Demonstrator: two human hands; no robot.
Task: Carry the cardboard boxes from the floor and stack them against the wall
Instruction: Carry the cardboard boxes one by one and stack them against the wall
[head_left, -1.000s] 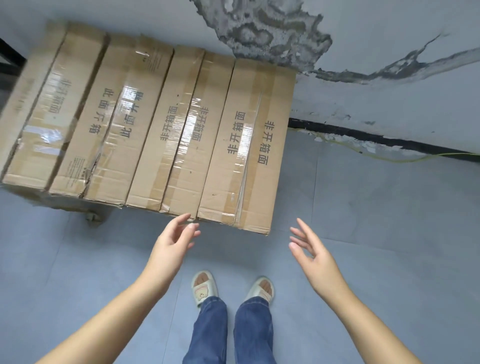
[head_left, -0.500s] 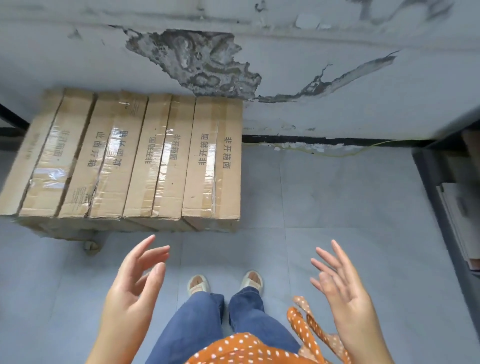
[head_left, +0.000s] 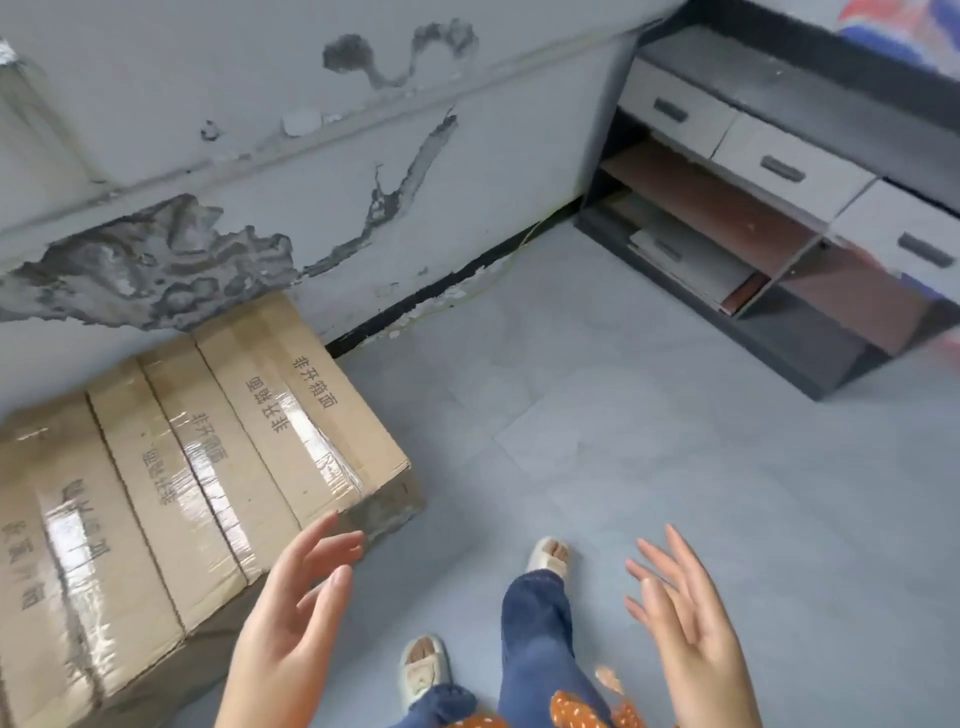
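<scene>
Four taped cardboard boxes (head_left: 171, 499) (as far as the frame shows) lie side by side against the cracked wall (head_left: 322, 171). The left hand (head_left: 291, 623) and right hand (head_left: 691, 623) hover empty above the floor (head_left: 675, 441), fingers spread. Since half a second ago the view has swung right, bringing a drawer cabinet (head_left: 779, 171) into sight.

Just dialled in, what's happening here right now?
A person is standing on the grey tiled floor with both hands empty. The left hand and right hand are held out in front, fingers spread and relaxed, touching nothing. A row of brown taped cardboard boxes sits side by side against the peeling grey wall, to the person's left. A dark cabinet with grey drawers stands to the right. No box is being carried at this moment.
</scene>
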